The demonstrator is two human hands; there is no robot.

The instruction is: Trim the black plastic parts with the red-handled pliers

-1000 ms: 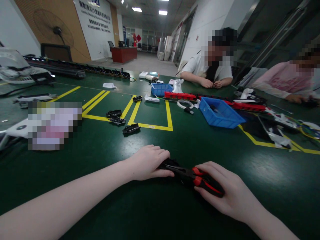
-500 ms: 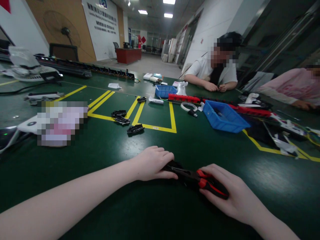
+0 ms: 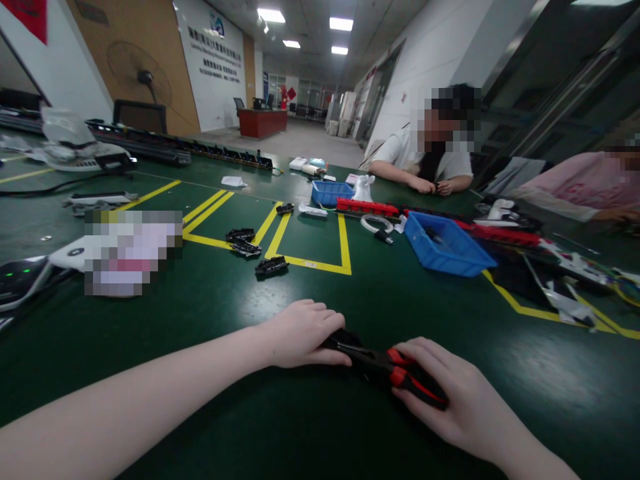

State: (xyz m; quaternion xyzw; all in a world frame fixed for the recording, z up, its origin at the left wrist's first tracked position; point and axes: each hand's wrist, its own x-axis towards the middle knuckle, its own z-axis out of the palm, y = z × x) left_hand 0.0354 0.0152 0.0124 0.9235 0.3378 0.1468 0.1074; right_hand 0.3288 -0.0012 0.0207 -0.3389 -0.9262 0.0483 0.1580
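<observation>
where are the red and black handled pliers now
In the head view, the pliers are low, just right of centre, in the right hand, their jaws pointing toward the small black part in the left hand.

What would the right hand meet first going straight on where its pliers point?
Probably the black part in the left hand, then that hand itself: the pliers in the right hand point there. Whether they touch the part is unclear.
</observation>
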